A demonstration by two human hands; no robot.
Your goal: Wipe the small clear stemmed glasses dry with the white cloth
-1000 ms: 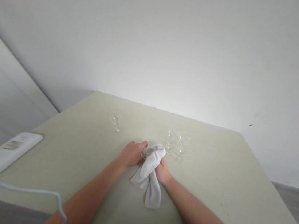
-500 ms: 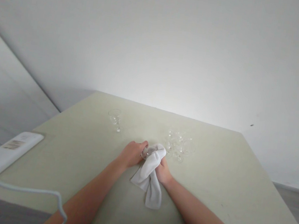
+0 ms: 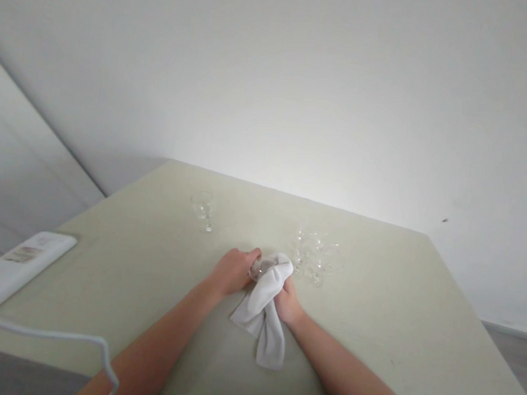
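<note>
My left hand (image 3: 232,271) is closed around a small clear glass (image 3: 255,268) at the middle of the pale table (image 3: 372,328). My right hand (image 3: 287,303) grips a white cloth (image 3: 265,304) that wraps over the glass's open end and hangs down toward me. The two hands meet at the glass, just above the tabletop. Most of the glass is hidden by fingers and cloth.
A single stemmed glass (image 3: 203,209) stands at the back left of the table. A cluster of clear glasses (image 3: 316,256) stands just right of my hands. A white board with a red mark (image 3: 1,270) and a white wire hanger (image 3: 32,332) lie at the left.
</note>
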